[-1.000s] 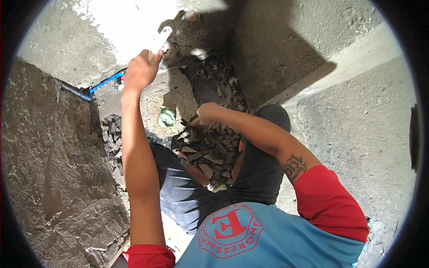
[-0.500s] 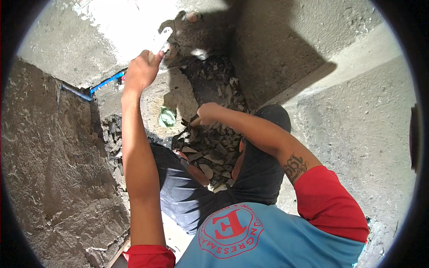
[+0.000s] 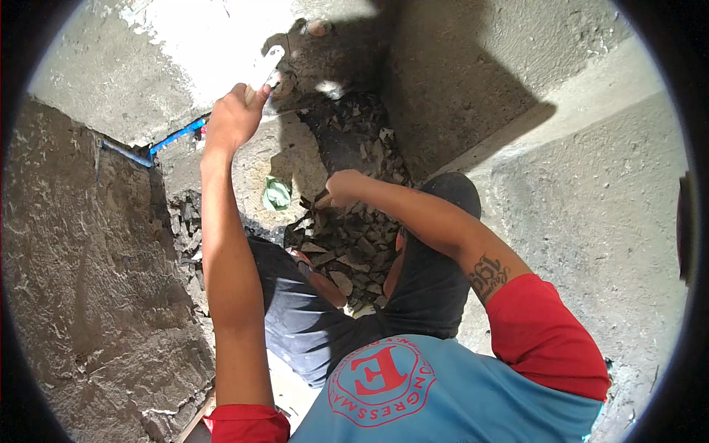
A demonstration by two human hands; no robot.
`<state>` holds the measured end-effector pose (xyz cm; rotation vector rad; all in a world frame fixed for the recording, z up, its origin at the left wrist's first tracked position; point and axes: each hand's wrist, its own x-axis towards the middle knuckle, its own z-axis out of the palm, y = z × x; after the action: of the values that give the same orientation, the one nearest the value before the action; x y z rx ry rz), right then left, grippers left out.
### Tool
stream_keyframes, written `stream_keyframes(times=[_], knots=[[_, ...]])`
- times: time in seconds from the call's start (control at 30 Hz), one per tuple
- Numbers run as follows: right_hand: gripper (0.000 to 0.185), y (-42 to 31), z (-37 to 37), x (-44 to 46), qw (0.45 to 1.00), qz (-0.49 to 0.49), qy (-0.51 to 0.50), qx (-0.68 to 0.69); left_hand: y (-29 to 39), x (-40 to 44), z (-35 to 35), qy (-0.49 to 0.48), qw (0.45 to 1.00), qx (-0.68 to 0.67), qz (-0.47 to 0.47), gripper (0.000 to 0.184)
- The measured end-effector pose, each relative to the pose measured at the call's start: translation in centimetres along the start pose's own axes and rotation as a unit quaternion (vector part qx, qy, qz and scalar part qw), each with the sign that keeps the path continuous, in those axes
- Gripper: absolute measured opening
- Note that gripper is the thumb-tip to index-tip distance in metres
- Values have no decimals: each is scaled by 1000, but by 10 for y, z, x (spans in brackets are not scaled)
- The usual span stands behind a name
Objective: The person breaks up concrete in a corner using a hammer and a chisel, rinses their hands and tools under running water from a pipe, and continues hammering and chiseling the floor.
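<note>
My left hand [image 3: 235, 118] is raised by the back wall, its fingers wrapped round a pale flat bar with a rounded end [image 3: 275, 56]. What kind of tool the bar is, I cannot make out. Lower and to the right, my right hand [image 3: 344, 187] is closed on a short wooden handle [image 3: 323, 200]. The far end of that handle is hard to see against the rubble. A crumpled light green piece [image 3: 277, 193] lies on the concrete slab [image 3: 299, 144], just left of my right hand. Broken dark chips [image 3: 362, 247] cover the floor below that hand.
Rough concrete walls close in on the left [image 3: 88, 258], at the back and on the right [image 3: 576, 199]. A blue pipe [image 3: 177, 136] runs along the base of the back-left corner. My knees and feet are among the rubble. A round stub [image 3: 318, 28] shows on the back wall.
</note>
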<state>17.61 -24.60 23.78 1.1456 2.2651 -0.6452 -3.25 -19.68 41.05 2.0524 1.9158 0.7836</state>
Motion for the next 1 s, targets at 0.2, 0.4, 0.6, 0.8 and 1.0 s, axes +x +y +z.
stream_keyframes(times=[0.2, 0.4, 0.6, 0.8, 1.0], knots=[[28, -1, 2, 2, 1000, 11, 2, -1, 1, -1, -2, 4, 1000, 1, 5, 55], [26, 0, 4, 8, 1000, 16, -9, -10, 0, -1, -2, 3, 1000, -1, 3, 54], [26, -1, 2, 2, 1000, 7, 6, -17, 0, -1, -2, 5, 1000, -2, 8, 54], [31, 9, 7, 14, 998, 13, 7, -67, 1, 3, -6, -8, 1000, 23, 16, 54], [34, 8, 49, -6, 987, 123, -71, 77, 24, -13, -30, -46, 998, 37, 1, 55]])
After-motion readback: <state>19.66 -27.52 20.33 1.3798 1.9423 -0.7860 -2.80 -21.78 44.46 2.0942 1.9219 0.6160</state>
